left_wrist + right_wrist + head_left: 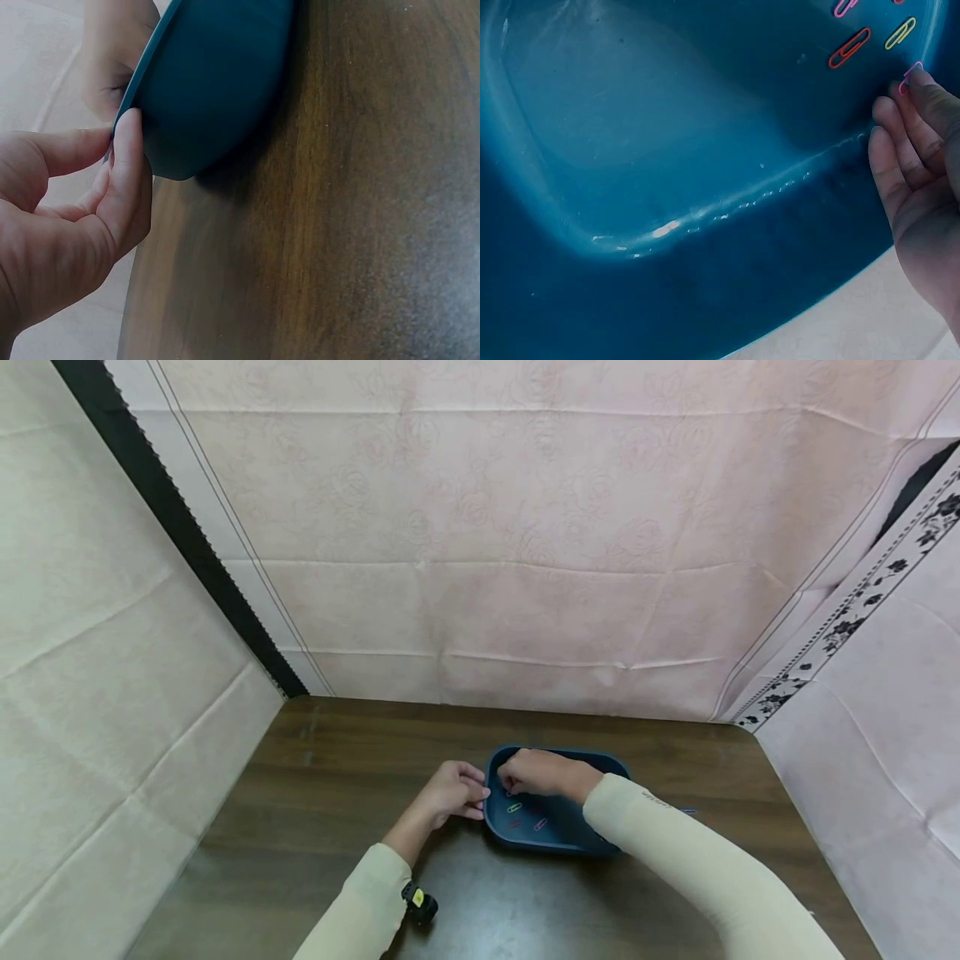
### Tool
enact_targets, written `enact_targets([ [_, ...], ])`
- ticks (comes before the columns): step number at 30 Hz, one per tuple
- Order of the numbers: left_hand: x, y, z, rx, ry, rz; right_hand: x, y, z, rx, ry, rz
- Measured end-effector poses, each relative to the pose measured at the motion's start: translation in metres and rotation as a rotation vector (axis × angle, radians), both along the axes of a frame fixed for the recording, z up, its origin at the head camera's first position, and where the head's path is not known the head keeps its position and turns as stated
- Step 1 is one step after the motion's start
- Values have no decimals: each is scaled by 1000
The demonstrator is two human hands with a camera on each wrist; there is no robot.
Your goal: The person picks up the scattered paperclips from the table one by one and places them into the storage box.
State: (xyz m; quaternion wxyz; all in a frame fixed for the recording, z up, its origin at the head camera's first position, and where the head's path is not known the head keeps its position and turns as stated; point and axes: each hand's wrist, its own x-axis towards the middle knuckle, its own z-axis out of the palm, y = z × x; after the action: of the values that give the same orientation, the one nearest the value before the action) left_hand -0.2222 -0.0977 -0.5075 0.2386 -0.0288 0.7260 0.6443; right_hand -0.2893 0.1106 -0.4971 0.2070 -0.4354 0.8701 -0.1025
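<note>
A blue plastic tray sits on the wooden table with several coloured paper clips inside. At its left side my left hand pinches the rim between thumb and fingers; the left wrist view shows this grip on the tray's edge. My right hand reaches down inside the tray, near the left wall. In the right wrist view its thumb and finger pinch a pink paper clip. Close by on the tray floor lie a yellow paper clip, a red paper clip and another pink paper clip.
A small blue object lies on the wooden table beyond the right forearm, too small to tell its kind. Pale cloth sheets hang behind the table and along both sides. A black device is strapped to the left wrist.
</note>
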Motion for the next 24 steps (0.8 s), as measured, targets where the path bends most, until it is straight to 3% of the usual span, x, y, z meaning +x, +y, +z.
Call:
enact_targets([
  [16, 1, 0, 0, 0, 1, 6, -4, -5, -3, 71, 52, -56],
  [24, 2, 1, 1, -3, 6, 10, 1, -5, -4, 98, 107, -40],
])
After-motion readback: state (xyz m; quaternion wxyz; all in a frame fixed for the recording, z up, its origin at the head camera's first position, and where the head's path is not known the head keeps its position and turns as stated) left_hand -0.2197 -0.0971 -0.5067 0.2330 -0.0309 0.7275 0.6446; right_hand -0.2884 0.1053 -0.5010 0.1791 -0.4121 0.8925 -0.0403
